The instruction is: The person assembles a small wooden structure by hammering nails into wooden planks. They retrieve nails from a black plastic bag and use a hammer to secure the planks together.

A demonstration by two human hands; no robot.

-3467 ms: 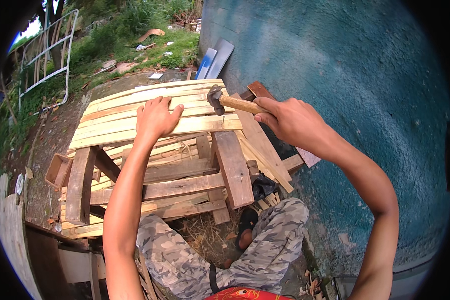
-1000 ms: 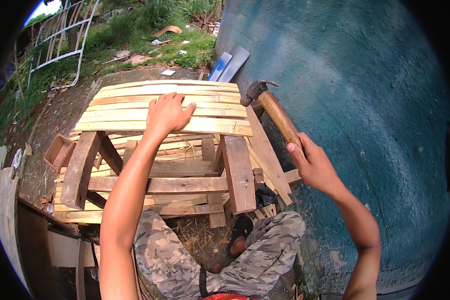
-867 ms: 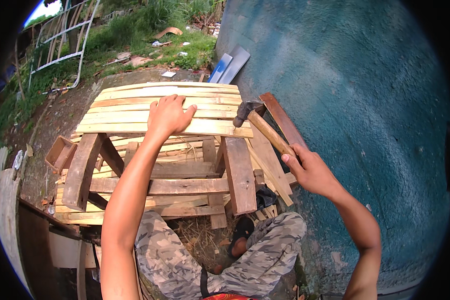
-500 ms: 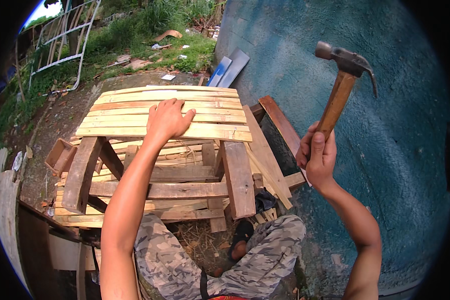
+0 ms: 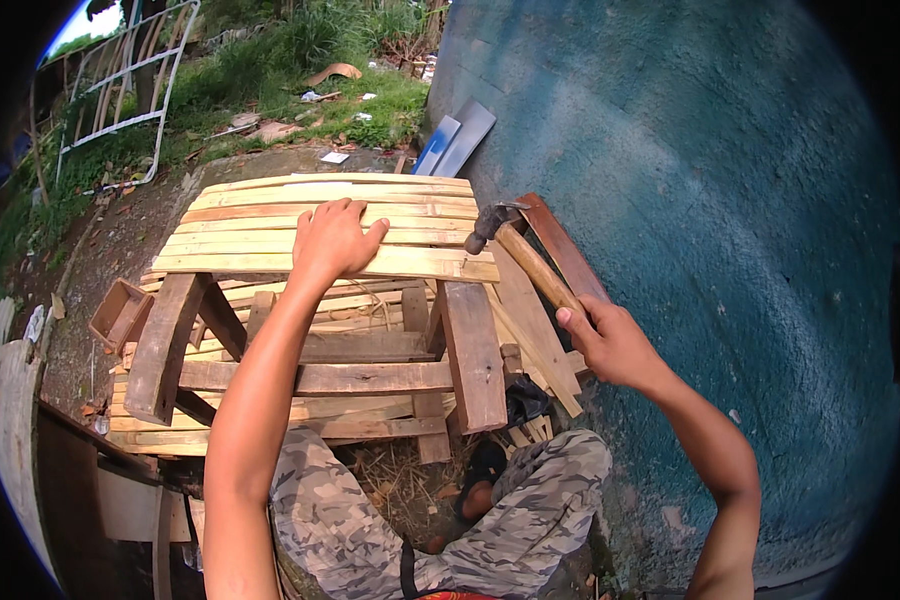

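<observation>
Slats (image 5: pixel 280 225) of pale wood lie side by side across a brown wooden frame (image 5: pixel 475 350), mid-scene in the head view, left of the blue-green wall (image 5: pixel 690 200). The left hand (image 5: pixel 338 240) rests on them, fingers unclenched and grasping nothing, presumably to steady them. The right hand's (image 5: pixel 610 340) fingers wrap the hammer (image 5: pixel 535 262) low on its handle, likely for leverage; its head is by the nearest slat's right end, contact unclear.

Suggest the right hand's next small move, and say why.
Perhaps raise the hammer for a light blow: the right hand grips its handle, its head is at the front slat's right end, and the left hand rests on the slats.
</observation>
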